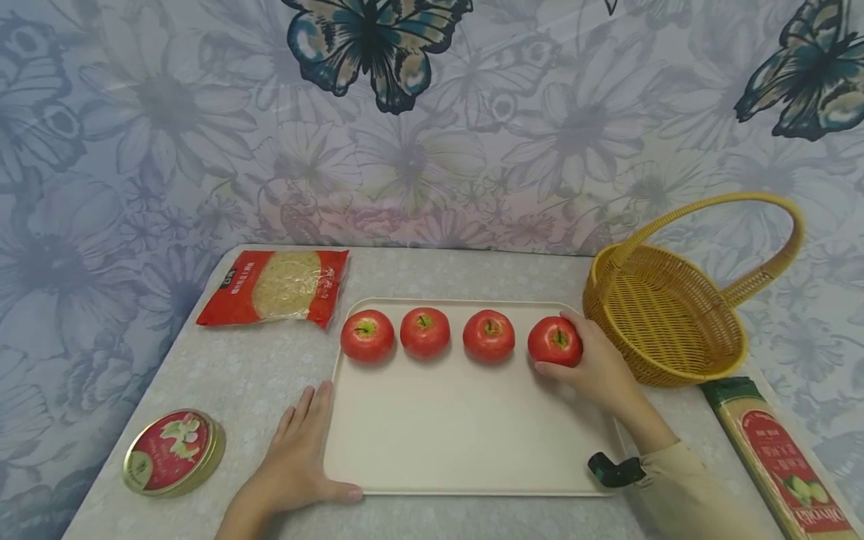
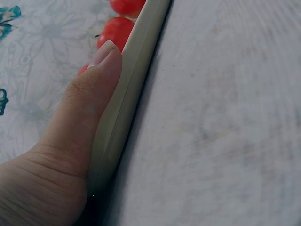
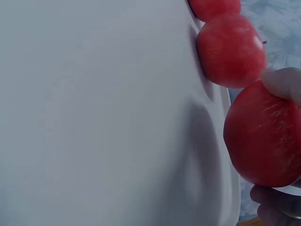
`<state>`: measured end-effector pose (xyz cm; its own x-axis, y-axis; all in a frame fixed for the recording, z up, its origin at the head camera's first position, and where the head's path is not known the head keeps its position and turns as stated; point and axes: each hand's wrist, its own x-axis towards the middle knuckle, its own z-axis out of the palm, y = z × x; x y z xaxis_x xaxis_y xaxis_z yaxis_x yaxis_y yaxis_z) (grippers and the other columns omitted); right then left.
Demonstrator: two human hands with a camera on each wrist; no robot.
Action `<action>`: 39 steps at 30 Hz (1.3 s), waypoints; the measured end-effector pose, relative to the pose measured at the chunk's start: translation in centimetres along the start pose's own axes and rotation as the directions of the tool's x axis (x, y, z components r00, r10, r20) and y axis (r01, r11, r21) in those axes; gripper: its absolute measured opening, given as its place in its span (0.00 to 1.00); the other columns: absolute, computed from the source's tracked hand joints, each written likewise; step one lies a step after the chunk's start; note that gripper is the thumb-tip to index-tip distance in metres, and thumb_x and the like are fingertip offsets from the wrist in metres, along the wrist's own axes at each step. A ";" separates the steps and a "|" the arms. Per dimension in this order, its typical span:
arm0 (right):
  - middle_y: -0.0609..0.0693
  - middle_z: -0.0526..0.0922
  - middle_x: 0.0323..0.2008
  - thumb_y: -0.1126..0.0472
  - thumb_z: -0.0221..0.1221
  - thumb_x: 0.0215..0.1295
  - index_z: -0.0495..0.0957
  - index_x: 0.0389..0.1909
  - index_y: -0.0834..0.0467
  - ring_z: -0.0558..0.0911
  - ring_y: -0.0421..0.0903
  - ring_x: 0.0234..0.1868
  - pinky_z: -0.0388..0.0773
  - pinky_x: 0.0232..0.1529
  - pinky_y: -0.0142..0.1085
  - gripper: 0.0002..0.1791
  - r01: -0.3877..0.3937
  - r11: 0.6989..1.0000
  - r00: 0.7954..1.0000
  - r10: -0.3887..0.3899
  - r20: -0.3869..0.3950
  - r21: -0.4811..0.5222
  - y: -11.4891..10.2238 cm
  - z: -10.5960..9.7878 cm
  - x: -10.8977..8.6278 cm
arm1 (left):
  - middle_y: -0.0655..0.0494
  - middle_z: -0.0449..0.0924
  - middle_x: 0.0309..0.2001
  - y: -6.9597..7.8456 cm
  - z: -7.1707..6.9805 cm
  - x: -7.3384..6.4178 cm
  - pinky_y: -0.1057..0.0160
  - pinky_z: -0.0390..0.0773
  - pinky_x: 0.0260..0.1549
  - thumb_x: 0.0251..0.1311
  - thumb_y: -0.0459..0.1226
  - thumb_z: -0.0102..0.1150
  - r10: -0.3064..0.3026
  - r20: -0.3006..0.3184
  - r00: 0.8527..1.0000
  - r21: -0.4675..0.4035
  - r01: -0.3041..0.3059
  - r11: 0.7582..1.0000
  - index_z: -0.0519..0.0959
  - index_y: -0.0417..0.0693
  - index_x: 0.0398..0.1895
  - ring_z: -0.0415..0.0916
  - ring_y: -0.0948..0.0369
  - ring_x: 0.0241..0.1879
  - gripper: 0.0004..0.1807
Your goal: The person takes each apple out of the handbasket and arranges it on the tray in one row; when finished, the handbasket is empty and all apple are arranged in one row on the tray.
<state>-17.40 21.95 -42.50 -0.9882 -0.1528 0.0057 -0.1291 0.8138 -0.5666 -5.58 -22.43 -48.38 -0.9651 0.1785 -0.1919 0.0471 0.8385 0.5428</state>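
Observation:
My right hand [image 1: 601, 369] grips the rightmost red apple [image 1: 555, 341] by its right side, thumb in front and fingers behind. In the right wrist view this apple [image 3: 263, 136] casts a shadow on the cream tray [image 1: 459, 435]. Three more apples stand in a row along the tray's back edge: one at the left [image 1: 367, 336], one beside it [image 1: 424, 333] and one nearer my right hand [image 1: 489, 336]. My left hand [image 1: 297, 450] lies at the tray's front left corner, fingers straight along the left side. Its thumb [image 2: 87, 101] rests against the front rim.
A yellow wicker basket [image 1: 664, 315] with a tall handle stands right of the tray, close to my right hand. A long noodle packet [image 1: 776, 457] lies in front of it. At the back left is a red bag [image 1: 286, 287]; a round tin [image 1: 174, 453] sits front left.

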 end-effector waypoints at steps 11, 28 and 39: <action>0.64 0.69 0.65 0.38 0.69 0.54 0.52 0.77 0.57 0.73 0.64 0.63 0.74 0.59 0.62 0.57 -0.080 0.997 0.996 0.080 0.027 -0.005 0.8 0.5 1.3 | 0.40 0.42 0.80 0.3 -0.1 -0.2 0.34 0.39 0.72 0.16 0.76 0.72 0.017 -0.020 1.000 0.014 -0.017 1.000 0.38 0.43 0.80 0.35 0.37 0.78 0.88; 0.67 0.62 0.68 0.37 0.64 0.60 0.46 0.76 0.62 0.68 0.65 0.68 0.70 0.64 0.62 0.56 -0.080 0.987 0.993 0.067 0.097 0.140 1.6 0.9 2.5 | 0.38 0.43 0.79 0.2 -0.2 -0.2 0.34 0.40 0.72 0.17 0.76 0.72 0.028 -0.032 0.999 0.021 -0.027 0.999 0.39 0.42 0.80 0.36 0.36 0.78 0.88; 0.69 0.49 0.74 0.42 0.63 0.64 0.34 0.79 0.60 0.59 0.69 0.72 0.62 0.67 0.66 0.58 -0.058 0.982 0.993 0.037 0.116 0.182 1.6 1.1 2.1 | 0.40 0.41 0.80 0.0 0.1 -0.1 0.36 0.38 0.73 0.16 0.77 0.71 0.023 -0.027 0.999 0.009 -0.022 1.000 0.38 0.44 0.80 0.34 0.38 0.78 0.88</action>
<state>-19.57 22.32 -44.31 -0.9761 -0.1867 -0.1109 -0.0547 0.7057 -0.7064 -5.42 -22.40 -48.44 -0.9703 0.1835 -0.1576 0.0711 0.8391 0.5393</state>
